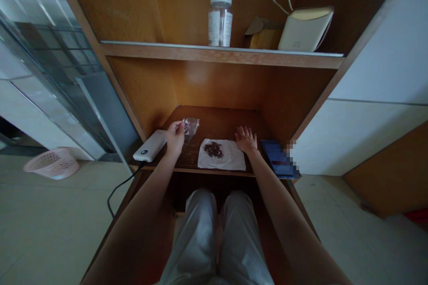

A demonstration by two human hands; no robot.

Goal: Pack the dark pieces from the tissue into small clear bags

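Note:
Between the fingers of my left hand (175, 137) is a small clear plastic bag (191, 126), held by its left edge above the brown wooden shelf. Something small and dark shows in the bag near my fingertips, too small to name. My right hand (246, 139) lies flat with its fingers spread, at the right edge of a white tissue (234, 156). On the tissue's left half rests a loose pile of small dark brown pieces (214, 149); their kind I cannot make out.
Left of my left hand lies a white power bank (150, 146) with a black cable (123, 182). A phone (278, 156) sits at the right edge. The upper shelf (160, 50) bears a clear bottle (220, 18) and a pale case (305, 29). A pink basket (53, 162) stands on the floor.

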